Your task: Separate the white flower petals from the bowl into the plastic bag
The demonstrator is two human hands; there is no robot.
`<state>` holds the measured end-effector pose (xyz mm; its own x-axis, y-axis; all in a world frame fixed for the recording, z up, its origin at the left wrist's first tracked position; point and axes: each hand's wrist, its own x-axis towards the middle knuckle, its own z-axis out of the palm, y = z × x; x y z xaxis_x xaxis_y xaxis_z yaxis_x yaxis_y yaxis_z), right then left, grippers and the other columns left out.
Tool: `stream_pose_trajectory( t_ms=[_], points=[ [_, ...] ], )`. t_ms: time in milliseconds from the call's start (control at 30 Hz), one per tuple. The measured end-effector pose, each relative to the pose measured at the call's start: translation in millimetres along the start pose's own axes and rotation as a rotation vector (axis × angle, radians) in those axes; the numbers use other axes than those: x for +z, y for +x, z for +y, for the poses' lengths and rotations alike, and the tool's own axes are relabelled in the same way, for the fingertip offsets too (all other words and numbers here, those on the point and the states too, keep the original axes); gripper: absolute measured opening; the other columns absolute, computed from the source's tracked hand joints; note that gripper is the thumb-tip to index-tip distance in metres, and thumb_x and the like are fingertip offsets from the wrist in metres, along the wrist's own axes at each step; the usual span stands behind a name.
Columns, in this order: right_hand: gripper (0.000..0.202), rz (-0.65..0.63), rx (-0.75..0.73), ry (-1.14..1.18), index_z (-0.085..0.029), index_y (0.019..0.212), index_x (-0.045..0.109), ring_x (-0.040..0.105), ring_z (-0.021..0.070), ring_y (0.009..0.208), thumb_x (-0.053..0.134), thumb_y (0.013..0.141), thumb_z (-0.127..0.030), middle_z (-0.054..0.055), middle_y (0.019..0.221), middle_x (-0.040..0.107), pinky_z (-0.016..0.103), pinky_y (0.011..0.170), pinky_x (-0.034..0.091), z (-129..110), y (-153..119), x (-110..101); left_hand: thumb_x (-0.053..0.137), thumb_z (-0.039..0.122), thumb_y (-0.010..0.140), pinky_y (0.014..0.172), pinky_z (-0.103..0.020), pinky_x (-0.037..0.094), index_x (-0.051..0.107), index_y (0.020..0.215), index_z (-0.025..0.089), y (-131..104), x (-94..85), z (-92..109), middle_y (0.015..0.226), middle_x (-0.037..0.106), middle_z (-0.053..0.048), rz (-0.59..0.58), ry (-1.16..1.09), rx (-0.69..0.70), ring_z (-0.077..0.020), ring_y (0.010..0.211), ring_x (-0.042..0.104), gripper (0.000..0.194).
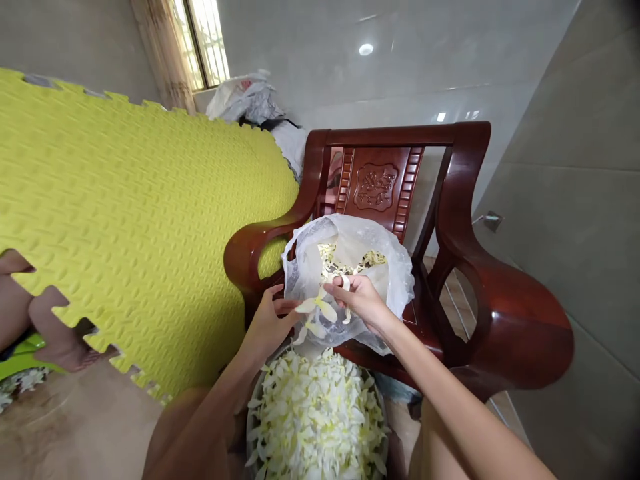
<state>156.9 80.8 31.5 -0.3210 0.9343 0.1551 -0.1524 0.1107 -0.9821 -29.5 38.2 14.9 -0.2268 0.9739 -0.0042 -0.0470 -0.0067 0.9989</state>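
In front of the chair, my right hand [363, 303] pinches pale petals between thumb and fingers. A white flower with a yellowish centre [320, 303] hangs at its fingertips, over the near rim of a clear plastic bag [395, 273]. My left hand [273, 320] is beside it, thumb and forefinger closed at the flower's left petals; another bloom dangles just below. Inside the bag lie loose pale petals or flowers [327, 257]. Below my hands, a round basin [251, 417] is heaped with white flowers [320, 413].
The bag rests on a dark red wooden armchair [505, 327] with broad curved arms. A yellow foam mat [150, 213] stands as a barrier on the left. Beyond its lower edge show another person's bare leg and foot [60, 333], with more white flowers [25, 383].
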Motion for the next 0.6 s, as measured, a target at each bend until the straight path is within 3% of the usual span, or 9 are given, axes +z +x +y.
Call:
stream_pose_trajectory(
  t_ms=[100,333,533,600],
  points=[
    [0.036,-0.011,-0.018,-0.073,-0.016,0.063,0.06,0.036,0.006,0.046,0.08,0.066,-0.046,-0.007,0.052,0.047,0.022,0.046,0.025,3.6,-0.8,5.0,0.084,0.019,0.055,0.068,-0.029,0.051,0.054,0.107,0.018,-0.9,4.3,1.1,0.091,0.073,-0.007,-0.03,0.027,-0.006,-0.021,0.085,0.067,0.06],
    [0.038,-0.054,-0.025,-0.24,-0.017,0.066,0.06,0.034,0.0063,0.044,0.074,0.072,-0.052,-0.007,0.05,0.042,0.021,0.042,0.023,15.8,-2.5,5.1,0.067,0.057,0.074,0.068,-0.028,0.051,0.062,0.096,0.016,-4.9,4.7,11.0,0.086,0.071,-0.006,-0.049,0.039,0.077,-0.0198,0.08,0.065,0.046],
    [0.038,-0.044,-0.08,-0.354,-0.017,0.064,0.056,0.029,0.0061,0.045,0.07,0.075,-0.05,-0.008,0.049,0.038,0.022,0.042,0.021,13.8,-4.4,7.5,0.07,0.05,0.076,0.067,-0.027,0.049,0.075,0.091,0.016,-9.6,2.1,11.2,0.086,0.074,-0.007,-0.349,0.21,0.139,-0.0208,0.077,0.066,0.038],
    [0.039,-0.043,-0.096,-0.356,-0.017,0.062,0.054,0.03,0.0063,0.046,0.071,0.075,-0.05,-0.007,0.051,0.038,0.022,0.043,0.021,14.2,-4.5,8.9,0.073,0.048,0.074,0.066,-0.027,0.049,0.076,0.088,0.016,-11.5,3.5,10.0,0.083,0.074,-0.007,-0.355,0.203,0.132,-0.0207,0.074,0.066,0.035]
  ],
)
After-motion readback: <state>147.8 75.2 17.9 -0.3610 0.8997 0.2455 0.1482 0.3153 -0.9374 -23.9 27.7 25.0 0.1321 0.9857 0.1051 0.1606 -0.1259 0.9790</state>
